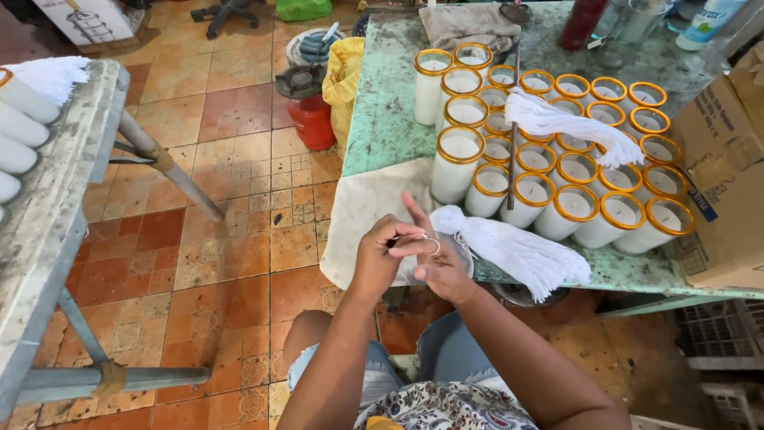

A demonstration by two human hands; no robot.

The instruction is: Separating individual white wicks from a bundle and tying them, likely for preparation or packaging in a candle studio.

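One big green table [382, 119] holds many white candles in glass jars with gold rims [557, 171]. A cardboard box [728, 159] sits at its right end. A white cloth [362, 215] hangs over the near edge. A bundle of white strings [517, 251] lies by the hands. The left hand [380, 259] and right hand [442, 267] meet, fingers pinched on a thin wire loop [432, 245].

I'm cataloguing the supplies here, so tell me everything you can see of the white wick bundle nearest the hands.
The wick bundle is a thick sheaf of white strings, cotton by the look, gathered tight at one end and fanning loose at the other. It lies slanted on the table's near edge, its loose end overhanging. The gathered end sits by the right hand, just in front of the jars. The left hand pinches what looks like a thin strand.
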